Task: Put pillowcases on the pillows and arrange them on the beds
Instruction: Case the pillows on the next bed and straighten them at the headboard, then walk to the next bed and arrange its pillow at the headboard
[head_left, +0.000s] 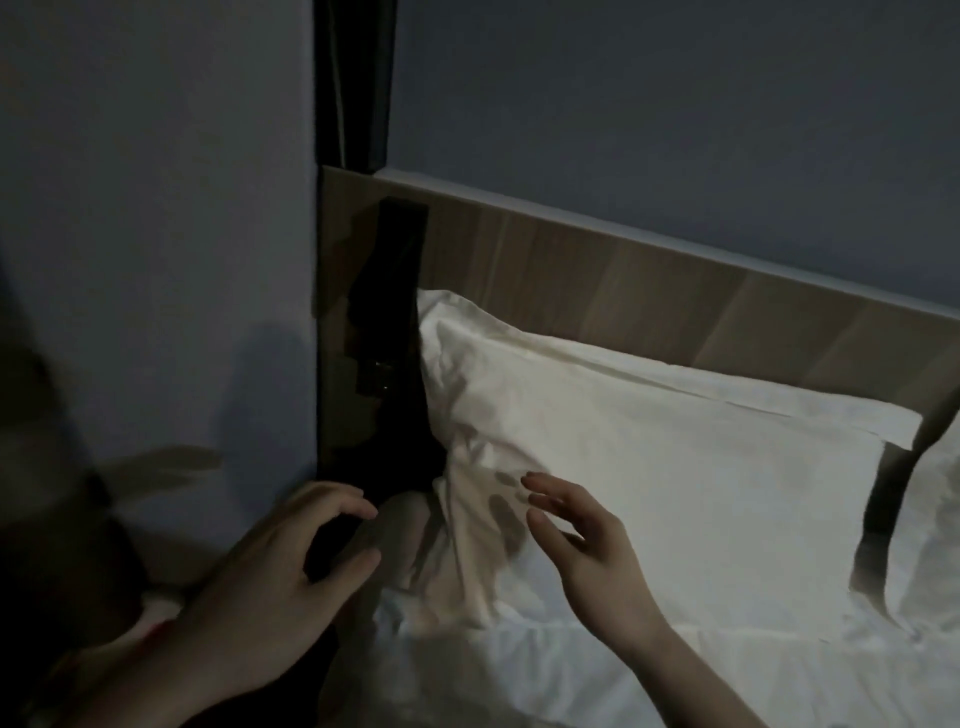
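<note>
Here, a white pillow (649, 467) in its pillowcase lay at the head of the bed, its long upper edge resting against the wooden headboard (675, 291) and its left end pushed up beside a dark vertical panel (389, 364) at the corner. The pillowcase's flap showed along the top edge toward the right. The pillow sat on a white sheet (571, 665), creased along the lower part of the view. The right hand (582, 540) hovered just over the pillow's lower-left corner, fingers straight and slightly spread, holding nothing; contact with the fabric could not be confirmed. The left hand (280, 566) was near the gap between pillow and panel, fingers loosely curled, thumb apart from them, gripping nothing. A second white pillow (940, 493) was partly visible at the right edge. Lighting was dim.
</note>
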